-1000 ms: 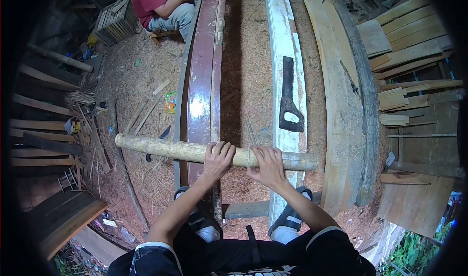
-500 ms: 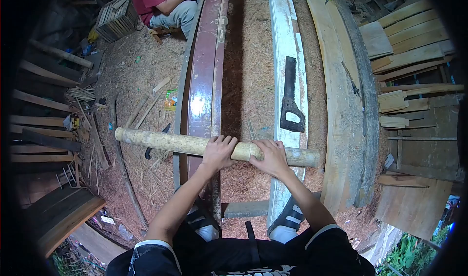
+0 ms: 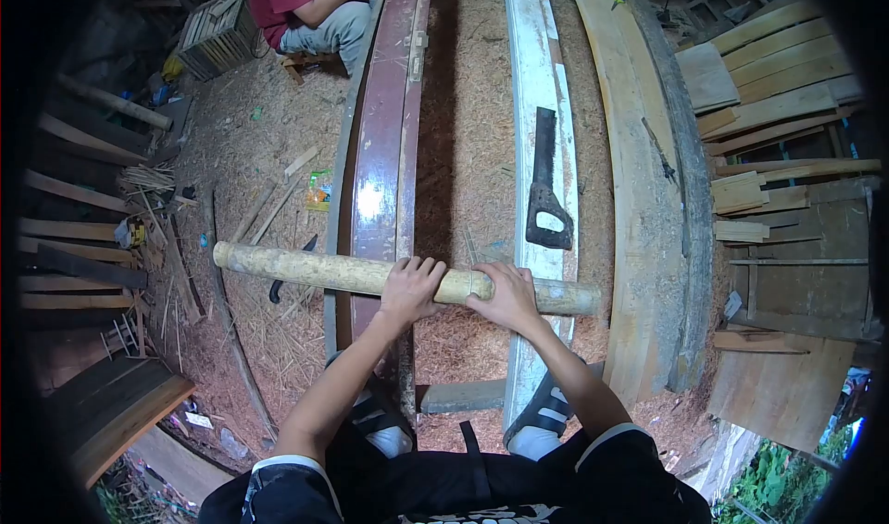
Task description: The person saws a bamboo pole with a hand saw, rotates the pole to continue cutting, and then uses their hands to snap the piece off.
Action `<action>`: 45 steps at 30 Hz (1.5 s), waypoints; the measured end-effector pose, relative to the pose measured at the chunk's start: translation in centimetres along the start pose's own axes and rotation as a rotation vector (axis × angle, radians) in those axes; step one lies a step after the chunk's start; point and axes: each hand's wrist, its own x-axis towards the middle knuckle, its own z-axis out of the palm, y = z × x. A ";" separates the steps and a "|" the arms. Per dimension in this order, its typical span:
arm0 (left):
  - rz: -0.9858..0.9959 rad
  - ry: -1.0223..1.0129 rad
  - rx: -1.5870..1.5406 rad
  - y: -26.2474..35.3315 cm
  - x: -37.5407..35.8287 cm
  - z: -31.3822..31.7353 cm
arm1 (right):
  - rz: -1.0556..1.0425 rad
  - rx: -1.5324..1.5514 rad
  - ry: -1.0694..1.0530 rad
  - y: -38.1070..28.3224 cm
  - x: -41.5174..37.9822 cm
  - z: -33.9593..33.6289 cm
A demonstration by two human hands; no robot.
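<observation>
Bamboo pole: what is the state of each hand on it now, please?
Left hand: holding the bamboo pole, fingers curled over it.
Right hand: also holding it, fingers curled over.

Two bare hands, the left [image 3: 414, 288] and the right [image 3: 505, 296], grip a bamboo pole [image 3: 310, 269] lying across a maroon beam [image 3: 381, 144] and a white beam [image 3: 534, 70], nearer the wearer than a handsaw [image 3: 550, 186] resting on the white beam.

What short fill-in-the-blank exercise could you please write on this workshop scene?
The left hand and right hand grip the pole; the one nearer the saw is the ____.
Of the white beam and the maroon beam, the saw lies on the ____ one.
The seated person is toward the picture's ____ side.

right; white; left
</observation>
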 end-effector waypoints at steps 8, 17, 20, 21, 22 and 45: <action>-0.005 -0.051 -0.085 -0.3 0.5 -0.7 | 0.247 -0.205 0.390 6.4 3.6 -2.7; -0.079 0.012 0.055 -0.4 0.7 -0.6 | 0.299 0.071 0.396 6.2 7.0 -4.5; -0.107 -0.090 0.005 -0.4 2.8 -1.4 | 0.492 0.764 0.474 1.5 6.3 -6.5; -0.122 -0.171 0.005 -0.7 3.4 -1.5 | 0.425 0.876 0.515 0.5 6.0 -6.5; -0.142 -0.251 0.005 -0.9 3.9 -1.7 | 0.352 0.985 0.549 -0.4 5.6 -6.3; 0.031 0.031 -0.076 -2.3 2.8 1.2 | 0.566 0.943 0.695 -13.4 -8.2 4.3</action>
